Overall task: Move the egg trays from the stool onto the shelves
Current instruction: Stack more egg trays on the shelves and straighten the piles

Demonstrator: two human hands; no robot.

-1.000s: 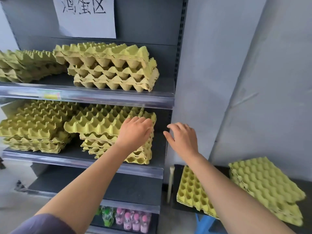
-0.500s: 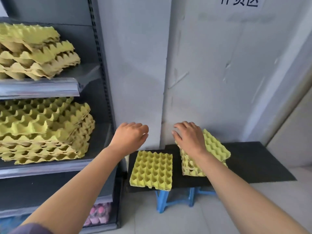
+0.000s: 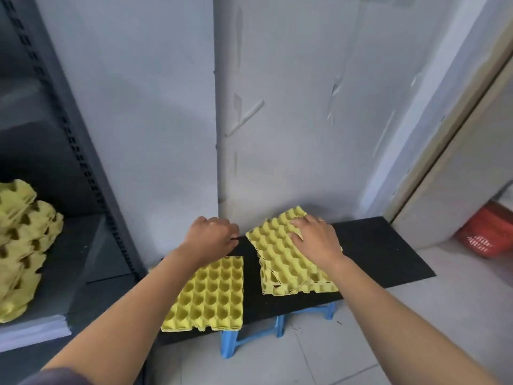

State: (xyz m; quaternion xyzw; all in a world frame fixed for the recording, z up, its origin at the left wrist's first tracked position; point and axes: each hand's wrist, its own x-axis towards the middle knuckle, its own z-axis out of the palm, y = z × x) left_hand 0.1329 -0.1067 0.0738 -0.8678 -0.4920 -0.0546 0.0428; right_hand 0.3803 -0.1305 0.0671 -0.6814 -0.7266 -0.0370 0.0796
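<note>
A black board [image 3: 374,254] lies across a blue stool [image 3: 230,343] against the wall. On it, a flat yellow egg tray stack [image 3: 211,295] sits at the left. A skewed pile of yellow egg trays [image 3: 280,262] sits at the right. My right hand [image 3: 313,240] rests with spread fingers on the far part of the skewed pile's top tray. My left hand [image 3: 211,237] hovers over the board just beyond the left stack, fingers loosely curled downward, holding nothing. The grey shelf [image 3: 77,245] at the left carries a pile of stacked trays [image 3: 19,245].
The shelf's perforated upright [image 3: 83,168] stands just left of the stool. A grey wall rises directly behind the board. A door frame [image 3: 433,151] and a red container [image 3: 488,234] on the floor are at the right. Tiled floor lies in front of the stool.
My view has swung right and down from the shelves to the stool. Both hands have come down toward the trays, and the right hand now lies on the skewed pile.
</note>
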